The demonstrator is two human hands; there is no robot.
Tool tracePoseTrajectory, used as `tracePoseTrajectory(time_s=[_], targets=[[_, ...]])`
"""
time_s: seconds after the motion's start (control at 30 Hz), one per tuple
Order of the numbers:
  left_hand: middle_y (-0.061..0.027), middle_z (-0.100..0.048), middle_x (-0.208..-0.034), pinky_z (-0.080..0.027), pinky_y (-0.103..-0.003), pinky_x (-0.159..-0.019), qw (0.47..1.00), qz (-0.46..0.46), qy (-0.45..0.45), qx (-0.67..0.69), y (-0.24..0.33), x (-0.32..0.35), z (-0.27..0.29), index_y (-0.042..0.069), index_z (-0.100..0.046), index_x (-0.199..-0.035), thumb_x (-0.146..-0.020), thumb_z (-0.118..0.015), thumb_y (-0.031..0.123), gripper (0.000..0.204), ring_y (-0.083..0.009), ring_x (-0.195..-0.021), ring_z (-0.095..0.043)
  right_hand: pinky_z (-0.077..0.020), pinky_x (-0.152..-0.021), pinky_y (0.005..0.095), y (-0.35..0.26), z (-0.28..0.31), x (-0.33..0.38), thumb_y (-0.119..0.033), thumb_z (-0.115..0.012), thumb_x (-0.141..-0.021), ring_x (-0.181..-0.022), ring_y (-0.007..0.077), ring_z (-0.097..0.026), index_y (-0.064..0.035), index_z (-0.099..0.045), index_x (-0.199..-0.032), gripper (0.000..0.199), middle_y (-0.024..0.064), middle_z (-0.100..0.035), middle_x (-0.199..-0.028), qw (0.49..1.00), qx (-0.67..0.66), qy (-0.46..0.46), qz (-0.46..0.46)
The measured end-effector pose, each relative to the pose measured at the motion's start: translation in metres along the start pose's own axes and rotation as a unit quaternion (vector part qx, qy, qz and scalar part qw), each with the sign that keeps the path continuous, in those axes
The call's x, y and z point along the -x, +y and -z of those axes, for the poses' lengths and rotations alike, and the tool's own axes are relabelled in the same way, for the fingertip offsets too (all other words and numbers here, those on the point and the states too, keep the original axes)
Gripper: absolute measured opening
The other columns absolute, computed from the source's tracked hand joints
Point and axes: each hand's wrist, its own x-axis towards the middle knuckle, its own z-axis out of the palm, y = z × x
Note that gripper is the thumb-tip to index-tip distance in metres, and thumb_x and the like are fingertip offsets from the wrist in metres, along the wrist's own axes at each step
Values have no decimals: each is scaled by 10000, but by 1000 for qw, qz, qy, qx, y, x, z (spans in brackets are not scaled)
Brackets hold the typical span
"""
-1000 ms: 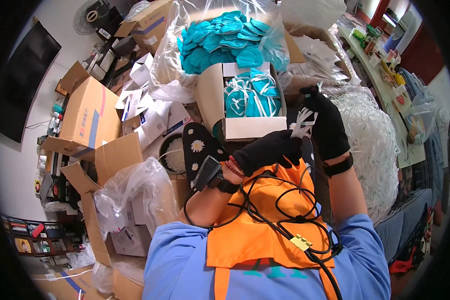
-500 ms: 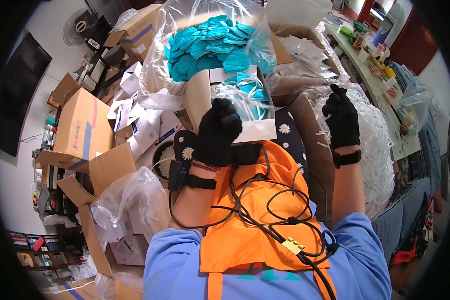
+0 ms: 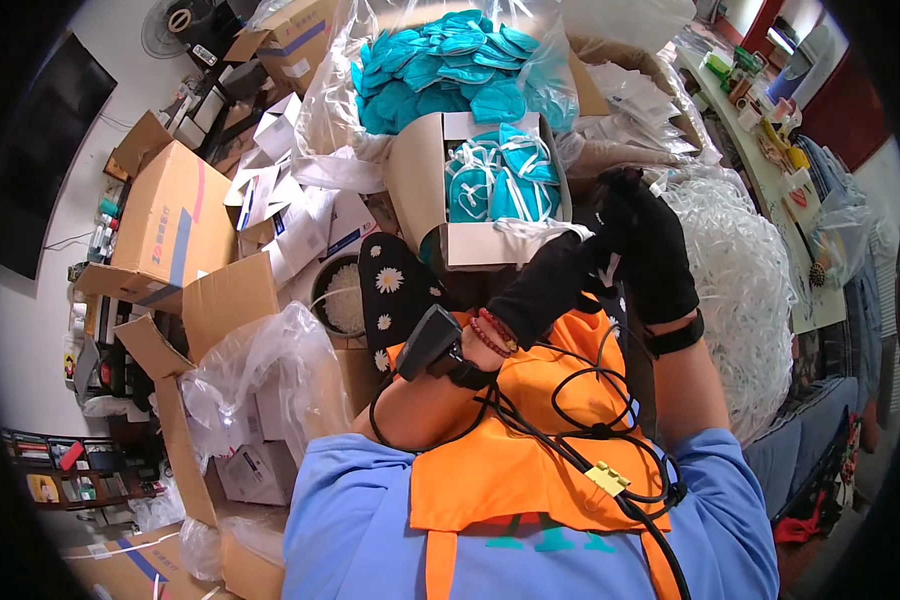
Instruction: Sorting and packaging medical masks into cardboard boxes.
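Observation:
My left hand (image 3: 545,285), in a black glove, reaches right across my lap, its fingers closed near a bundle of white elastic straps (image 3: 530,229). My right hand (image 3: 652,245), also gloved, meets it with bent fingers; bits of white strap show between and beside the two hands. What exactly each fingertip pinches is partly hidden. Just beyond them stands an open white box (image 3: 480,256), holding teal face masks (image 3: 472,190) with white straps. Its lid leans to the left. The straps trail over the box's near right corner toward my left fingers.
Behind the box, a clear plastic bag (image 3: 315,140) holds a heap of teal masks (image 3: 440,70). To the right lies a big pile of white straps (image 3: 735,270). Cardboard cartons (image 3: 155,225) and white boxes fill the left. Black cables (image 3: 560,455) loop over my orange apron (image 3: 470,490).
My left hand has moved from the box's front edge right and nearer me, meeting my right hand, which came left. Masks in the box now show more openly, with straps at its near right corner.

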Motion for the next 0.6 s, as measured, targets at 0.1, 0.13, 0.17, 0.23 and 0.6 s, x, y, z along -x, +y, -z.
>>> tracePoseTrajectory(time_s=[0.1, 0.13, 0.17, 0.23, 0.6], targets=[[-134, -596, -1024, -588, -351, -723, 968, 104, -3, 230, -17, 4, -13, 47, -554, -1218, -900, -670, 151, 355, -284, -952, -651, -486, -630, 233, 7, 3, -4, -337, -529, -1014, -746, 96, -605, -32, -655, -1097, 340, 10, -622, -858, 997, -80, 19, -12], [-144, -600, -1018, -579, -349, -724, 948, 147, -3, 282, -13, 6, -14, 42, -557, -1215, -861, -713, 137, 398, -293, -936, -649, -471, -602, 227, 6, 4, -4, -348, -541, -1007, -718, 89, -596, -39, -657, -1087, 339, 1, -611, -828, 999, -6, 10, 32], [-153, -603, -1018, -570, -350, -730, 965, 126, -2, 232, -9, 6, -14, 37, -561, -1206, -829, -742, 129, 428, -302, -926, -646, -456, -574, 221, 5, 3, -4, -358, -552, -1001, -690, 82, -588, -46, -660, -1078, 339, -8, -599, -797, 995, 69, 1, 76], [-168, -610, -1022, -551, -357, -745, 1000, 15, 3, 25, 2, 5, -12, 27, -570, -1181, -775, -789, 121, 470, -320, -913, -642, -419, -525, 214, 5, 3, -4, -370, -569, -991, -635, 66, -563, -60, -665, -1057, 331, -27, -574, -738, 991, 98, 6, 94], [-206, -633, -950, -522, -377, -734, 992, -7, -80, -94, 32, 9, 4, 15, -617, -1091, -834, -717, 135, 301, -334, -896, -651, -289, -461, 222, -5, 6, -6, -346, -561, -998, -507, 36, -412, -84, -675, -979, 287, -70, -471, -640, 987, 63, 90, 120]])
